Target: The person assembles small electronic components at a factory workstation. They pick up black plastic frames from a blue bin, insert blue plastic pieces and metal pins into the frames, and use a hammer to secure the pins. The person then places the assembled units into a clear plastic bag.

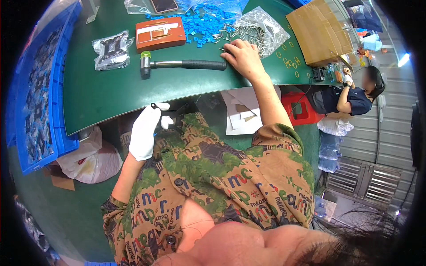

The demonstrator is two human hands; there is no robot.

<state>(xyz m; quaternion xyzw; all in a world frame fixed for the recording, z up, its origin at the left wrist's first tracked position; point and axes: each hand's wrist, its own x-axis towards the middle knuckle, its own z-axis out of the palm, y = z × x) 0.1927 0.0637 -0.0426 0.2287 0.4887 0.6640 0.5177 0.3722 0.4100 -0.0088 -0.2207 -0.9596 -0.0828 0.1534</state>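
Note:
My left hand [145, 133], in a white glove, is closed around a black bracket-like part [176, 116] with thin arms, held low in front of the table edge. The glove hides some of that part. My bare right hand [243, 57] rests over the green table, its thumb and forefinger pinched at what looks like a small metal pin [222, 49]. Beside it lie many loose metal pins [255, 31], partly inside a clear plastic bag [277, 31]. A mallet [177, 64] with a black grip and a yellow-green cap lies left of that hand.
Small blue pieces [199, 26] are scattered near an orange box [160, 34] and a bagged black part [112, 50]. Yellow rings [290, 62] lie before a cardboard box [319, 33]. A blue crate [55, 102] stands left. Another person [350, 95] works at far right, near a red stool [301, 108].

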